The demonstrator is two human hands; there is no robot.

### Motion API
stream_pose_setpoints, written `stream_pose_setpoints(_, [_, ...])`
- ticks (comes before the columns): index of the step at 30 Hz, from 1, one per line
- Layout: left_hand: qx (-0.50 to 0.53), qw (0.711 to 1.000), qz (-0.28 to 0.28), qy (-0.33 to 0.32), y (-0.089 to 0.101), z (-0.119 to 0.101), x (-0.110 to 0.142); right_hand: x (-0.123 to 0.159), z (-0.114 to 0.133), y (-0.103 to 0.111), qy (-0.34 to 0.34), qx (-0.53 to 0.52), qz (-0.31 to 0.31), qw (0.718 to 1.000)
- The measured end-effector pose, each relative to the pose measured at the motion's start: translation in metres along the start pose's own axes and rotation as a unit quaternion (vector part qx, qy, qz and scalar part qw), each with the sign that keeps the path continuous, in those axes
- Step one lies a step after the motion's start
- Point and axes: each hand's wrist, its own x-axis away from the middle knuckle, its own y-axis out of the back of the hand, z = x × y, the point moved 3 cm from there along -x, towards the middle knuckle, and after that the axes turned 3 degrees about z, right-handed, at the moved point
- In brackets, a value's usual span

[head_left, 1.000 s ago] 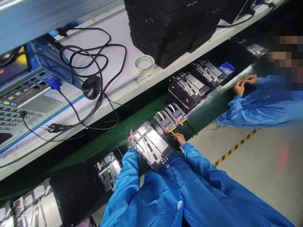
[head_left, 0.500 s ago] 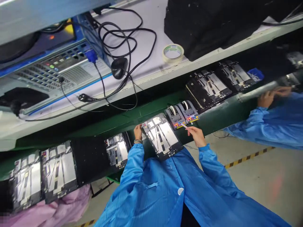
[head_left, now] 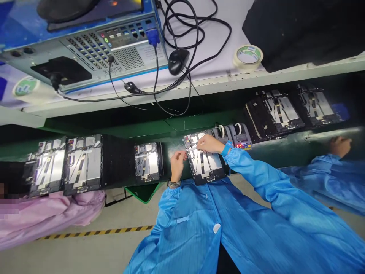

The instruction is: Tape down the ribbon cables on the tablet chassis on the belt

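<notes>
An opened tablet (head_left: 214,161) lies tilted on the bench edge against my blue coat, its metal inside facing up. My right hand (head_left: 209,144) reaches over its upper part with the fingers pinched. The white tape strip these fingers carried a moment ago is mostly hidden beneath them. At the tablet's left edge is my left hand (head_left: 177,163), thumb and fingertips pressed together; whether they grip the edge or something small, I cannot make out. Just beyond my right wrist stand two grey tape dispensers (head_left: 241,136) with white rolls, the nearer one partly covered.
More opened tablets (head_left: 146,161) lie to the left, and stacked tablets (head_left: 281,110) stand right. A co-worker's hand (head_left: 340,146) is at far right, a pink sleeve (head_left: 57,213) at left. The shelf carries a computer (head_left: 128,53), cables and a masking tape roll (head_left: 248,55).
My right hand has moved left from the dispensers to the tablet's upper part with the tape strip. My left hand has shifted down the tablet's left edge. The view has turned left.
</notes>
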Motion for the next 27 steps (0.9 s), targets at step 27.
stream_pose_setpoints(27, [-0.032, 0.999, 0.018, -0.009, -0.003, -0.012, -0.01, 0.01, 0.008, -0.004, -0.005, 0.062, -0.058, 0.996])
